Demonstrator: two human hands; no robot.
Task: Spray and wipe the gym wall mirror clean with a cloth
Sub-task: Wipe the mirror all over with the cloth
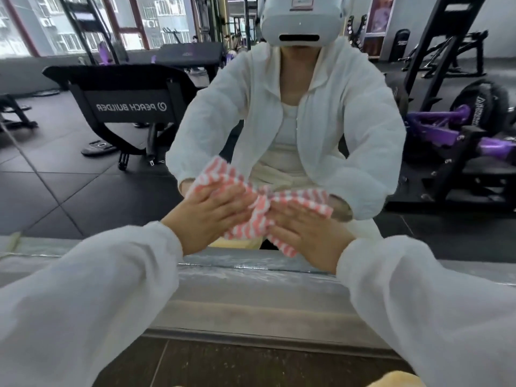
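A red-and-white striped cloth (258, 216) lies flat against the lower part of the wall mirror (83, 177). My left hand (212, 216) presses the cloth's left half onto the glass with straight fingers. My right hand (304, 227) presses the right half the same way. The cloth is bunched in the middle between both hands. The mirror reflects my white-sleeved arms, my white jacket and the cloth's far side. No spray bottle is in view.
A silvery ledge (251, 289) runs below the mirror's bottom edge, with dark floor tiles (223, 361) beneath it. The mirror reflects a black bench machine (125, 107), a purple weight machine (460, 135) and windows behind me.
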